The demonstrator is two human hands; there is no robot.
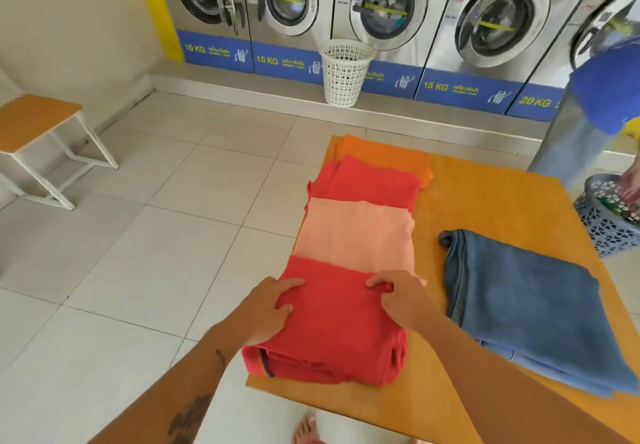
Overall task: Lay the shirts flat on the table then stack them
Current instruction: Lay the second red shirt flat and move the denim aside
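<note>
Orange wooden surface (502,201) in a laundromat, pale tiled floor (156,235) around it. Four folded shirts lie in an overlapping row along the surface's left edge, running from near edge to far edge: red shirt (332,332) at the near left corner, pink shirt (356,232) past it, second red shirt (367,183), then orange shirt (384,154) at the far left corner. Near red shirt overlaps the pink one's near edge.

Left hand (270,308) lies open, palm down, flat on the near red shirt's left side. Right hand (401,298) is on the same shirt's far right part, thumb and fingers pinching a small fold of red cloth. Tattoos show on the left forearm.

Folded blue jeans (526,305) lie on the right part of the surface, apart from the shirts.

Room: row of steel front-load washing machines (381,10) along the back wall with blue panels marked 10 KG, 15 KG, 20 KG. White plastic basket (344,72) stands on the ledge before them. Small stool (38,124) with orange top at left by the wall. At right, another person in a blue top (602,97) by a blue laundry basket (609,215) beside the surface's right edge. Bare foot (306,429) at bottom.
</note>
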